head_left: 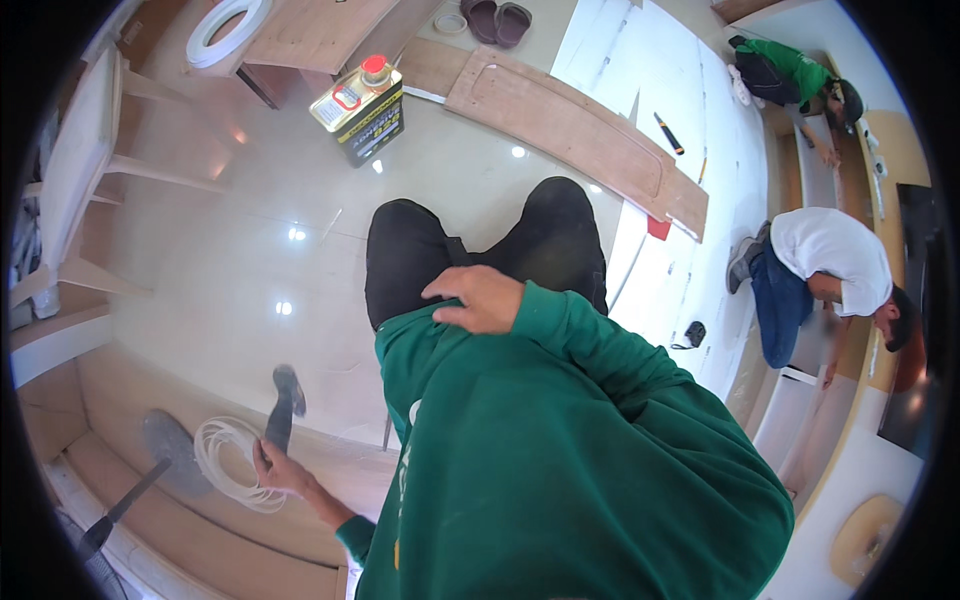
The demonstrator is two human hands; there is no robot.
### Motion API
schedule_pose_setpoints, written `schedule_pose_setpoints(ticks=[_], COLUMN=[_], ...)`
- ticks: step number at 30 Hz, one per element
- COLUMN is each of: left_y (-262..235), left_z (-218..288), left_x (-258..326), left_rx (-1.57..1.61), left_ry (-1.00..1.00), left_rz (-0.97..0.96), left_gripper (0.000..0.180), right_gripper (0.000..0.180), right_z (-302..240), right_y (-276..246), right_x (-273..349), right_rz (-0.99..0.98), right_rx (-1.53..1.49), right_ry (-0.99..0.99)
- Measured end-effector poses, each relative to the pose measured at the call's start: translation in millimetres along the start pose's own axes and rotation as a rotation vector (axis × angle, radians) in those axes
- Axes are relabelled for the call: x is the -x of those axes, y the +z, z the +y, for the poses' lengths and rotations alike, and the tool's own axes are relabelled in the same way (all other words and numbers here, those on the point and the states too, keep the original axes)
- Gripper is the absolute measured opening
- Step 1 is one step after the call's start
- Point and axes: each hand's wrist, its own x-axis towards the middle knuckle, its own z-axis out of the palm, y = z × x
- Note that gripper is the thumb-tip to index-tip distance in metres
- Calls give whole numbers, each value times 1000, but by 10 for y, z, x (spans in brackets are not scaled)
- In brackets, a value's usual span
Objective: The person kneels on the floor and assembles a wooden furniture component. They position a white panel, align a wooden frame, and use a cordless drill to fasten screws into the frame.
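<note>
Your left hand (272, 465) is low at the left w/ fingers curled shut on a coil of thin white cord (228, 462); the coil hangs over a pale wood panel (200, 520) by the floor (230, 250). A dark hand tool (283, 405) sits just above that hand, touching or nearly so; can't tell if you grip it. Your right hand (478, 298) lies flat on your thigh, fingers spread loose, holding nothing, at the edge of your green sleeve (600, 350). Ahead on the floor: a square yellow-and-black tin can w/ red cap (360, 105), a long brown board (575, 130) and a pair of brown sandals (497, 20). At right, 2 other people, one in a white shirt (830, 255), one in green (795, 65), bend over white cabinet parts.
</note>
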Motion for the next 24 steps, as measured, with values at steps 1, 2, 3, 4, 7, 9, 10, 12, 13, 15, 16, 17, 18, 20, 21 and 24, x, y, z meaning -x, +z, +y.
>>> schedule_pose_setpoints(ticks=[1, 2, 3, 4, 7, 9, 10, 12, 13, 15, 16, 17, 18, 20, 21, 24], left_y=[64, 133, 197, 250, 446, 530, 575, 738, 799, 922, 994, 1140, 1304, 1512, 1614, 2016], left_z=[401, 832, 1287, 1688, 2564, 3175, 3391, 3565, 3619, 3796, 3895, 3948, 3990, 4127, 4173, 4210], left_x=[44, 117, 214, 310, 598, 957, 1148, 1492, 1671, 2048, 2243, 2436, 2594, 2832, 2906, 2969], left_rx=[30, 73, 118, 165, 421, 539, 588, 760, 769, 784, 783, 793, 806, 690, 629, 297], left_ry=[71, 99, 128, 159, 243, 329, 374, 735, 861, 1050, 1107, 1149, 1188, 1099, 1043, 753], left_rz=[26, 30, 35, 32, -47, -176, -242, -386, -497, -715, -816, -888, -965, -1202, -1315, -1789], left_gripper=[31, 29, 28, 27, 25, 20, 19, 14, 16, 22, 26, 30, 35, 39, 40, 41], right_gripper=[41, 43, 46, 48, 56, 62, 64, 68, 65, 56, 50, 48, 47, 45, 44, 48], right_z=[-63, -146, -205, -239, -214, -136, -147, -281, -337, -336, -243, -122, 5, 298, 449, 978], right_y=[57, 79, 104, 137, 202, 216, 145, -135, -330, -798, -999, -1100, -1185, -1325, -1389, -1447], right_x=[22, 35, 48, 77, 212, 297, 367, 484, 560, 782, 982, 1152, 1305, 1569, 1738, 2056], right_rz=[-81, -163, -243, -289, -313, -214, -113, 84, 216, 473, 586, 739, 898, 1055, 1040, 1124], right_rx=[-51, -94, -135, -256, -593, -789, -1116, -1759, -1898, -2026, -2026, -2043, -2050, -1839, -1725, -944], right_ry=[42, 77, 108, 140, 204, 167, 163, 123, -4, -139, -128, -89, -46, 17, 67, 276])
